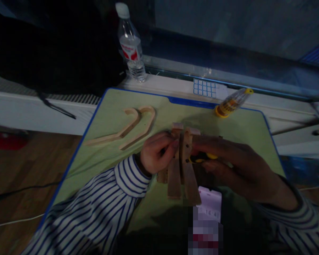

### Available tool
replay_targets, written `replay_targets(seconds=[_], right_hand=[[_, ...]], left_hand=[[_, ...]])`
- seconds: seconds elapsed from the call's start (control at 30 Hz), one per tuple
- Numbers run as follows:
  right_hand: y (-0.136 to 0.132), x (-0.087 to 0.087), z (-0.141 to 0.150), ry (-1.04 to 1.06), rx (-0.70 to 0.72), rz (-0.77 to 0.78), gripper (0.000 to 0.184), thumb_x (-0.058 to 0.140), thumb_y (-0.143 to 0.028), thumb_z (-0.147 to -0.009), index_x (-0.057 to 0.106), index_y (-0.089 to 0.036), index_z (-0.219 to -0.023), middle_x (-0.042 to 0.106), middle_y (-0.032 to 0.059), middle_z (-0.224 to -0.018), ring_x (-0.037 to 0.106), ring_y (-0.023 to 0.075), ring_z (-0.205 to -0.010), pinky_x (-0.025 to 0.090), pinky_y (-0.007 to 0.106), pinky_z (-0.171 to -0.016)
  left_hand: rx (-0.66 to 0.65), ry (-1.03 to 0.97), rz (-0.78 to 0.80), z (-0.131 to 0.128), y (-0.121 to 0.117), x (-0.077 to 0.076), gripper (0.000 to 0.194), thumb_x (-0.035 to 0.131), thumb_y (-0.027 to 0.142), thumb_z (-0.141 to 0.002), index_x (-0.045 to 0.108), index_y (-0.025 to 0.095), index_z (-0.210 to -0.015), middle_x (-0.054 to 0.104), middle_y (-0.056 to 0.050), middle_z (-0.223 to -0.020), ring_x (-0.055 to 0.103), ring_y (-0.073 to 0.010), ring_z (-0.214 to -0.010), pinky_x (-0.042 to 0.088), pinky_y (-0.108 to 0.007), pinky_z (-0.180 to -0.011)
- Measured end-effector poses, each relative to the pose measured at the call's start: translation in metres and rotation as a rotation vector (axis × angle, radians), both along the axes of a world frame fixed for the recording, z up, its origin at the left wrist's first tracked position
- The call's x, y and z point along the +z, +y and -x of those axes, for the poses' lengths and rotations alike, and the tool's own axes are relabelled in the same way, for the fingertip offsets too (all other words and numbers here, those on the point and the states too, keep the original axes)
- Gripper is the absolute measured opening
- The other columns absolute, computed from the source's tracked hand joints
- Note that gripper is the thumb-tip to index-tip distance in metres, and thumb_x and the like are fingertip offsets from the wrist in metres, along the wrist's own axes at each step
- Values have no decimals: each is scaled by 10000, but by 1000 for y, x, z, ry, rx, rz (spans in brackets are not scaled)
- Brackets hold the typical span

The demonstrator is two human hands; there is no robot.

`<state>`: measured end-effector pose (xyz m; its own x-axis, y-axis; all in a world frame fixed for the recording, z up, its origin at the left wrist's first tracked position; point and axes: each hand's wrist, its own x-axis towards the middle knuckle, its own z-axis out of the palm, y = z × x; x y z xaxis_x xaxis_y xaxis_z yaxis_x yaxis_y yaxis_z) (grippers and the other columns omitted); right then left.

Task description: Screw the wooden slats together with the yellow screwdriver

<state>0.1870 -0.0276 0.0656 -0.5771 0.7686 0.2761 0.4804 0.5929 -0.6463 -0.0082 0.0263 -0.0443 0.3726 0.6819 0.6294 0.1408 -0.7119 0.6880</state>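
A small wooden assembly stands near the middle of the table, two upright pieces side by side with a narrow gap and dark holes in one side. Closed on its left piece is my left hand, thumb and fingers pressed to the wood. My right hand grips a yellow-and-black screwdriver, whose near end meets the right piece beside a dark hole; its tip cannot be made out. Left of my hands lie two curved wooden pieces, shaped like hooks.
The table has a pale green top and blue rim. A glue bottle with yellow ends stands at its back right. A water bottle is on the sill behind. A phone-like pale device lies in front of the assembly.
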Motion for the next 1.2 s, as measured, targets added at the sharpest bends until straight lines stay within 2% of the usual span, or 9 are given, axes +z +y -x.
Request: replay_targets(seconds=[0.13,0.3,0.53,0.73,1.0,1.1,1.2], right_hand=[[3,6,-5,-130,42,29,448,494,-158,-899,421,-159,-1341,561,103,-1316,556,158,-1161,472,266,-944],[5,4,-7,-216,35,-21,450,522,-176,-892,430,-211,-1332,573,79,-1306,585,169,-1128,515,284,-893],[2,-3,-6,-222,30,-96,459,511,-175,-895,410,-223,-1341,620,91,-1224,600,201,-1098,536,342,-864],[-3,-6,-5,-196,38,-108,488,505,-99,-875,392,-188,-1342,628,101,-1194,597,211,-1092,537,369,-853],[-12,-12,-2,-204,-56,-127,539,488,-77,-875,357,-241,-1371,571,79,-1306,533,230,-1202,504,417,-945],[-17,-14,0,-233,-123,-147,533,496,-101,-877,359,-247,-1372,597,80,-1272,586,231,-1135,539,387,-894],[-24,-16,4,-259,-217,-183,533,508,-119,-877,370,-273,-1368,655,62,-1178,662,215,-990,582,339,-787]], left_hand=[[1,19,-3,0,0,1,224,505,151,-872,563,144,-655,569,-27,-600,532,-108,-548,414,-240,-526],[1,0,-18,0,0,0,166,514,154,-864,597,136,-721,592,-34,-628,550,-118,-580,438,-251,-545],[17,-4,-24,-1,0,-3,179,528,150,-847,587,140,-677,568,-14,-594,521,-105,-554,426,-238,-528],[12,-6,-46,-1,1,-1,160,532,122,-832,588,126,-682,558,-22,-595,519,-107,-560,425,-237,-533],[10,-10,-29,0,0,-1,175,516,153,-851,583,137,-691,563,-22,-607,546,-118,-584,447,-248,-554],[6,-3,-19,0,0,1,172,513,142,-846,584,139,-690,558,-20,-589,537,-117,-567,439,-248,-545],[9,6,-17,0,0,3,156,517,135,-841,582,144,-699,569,-19,-595,529,-112,-558,429,-243,-534]])
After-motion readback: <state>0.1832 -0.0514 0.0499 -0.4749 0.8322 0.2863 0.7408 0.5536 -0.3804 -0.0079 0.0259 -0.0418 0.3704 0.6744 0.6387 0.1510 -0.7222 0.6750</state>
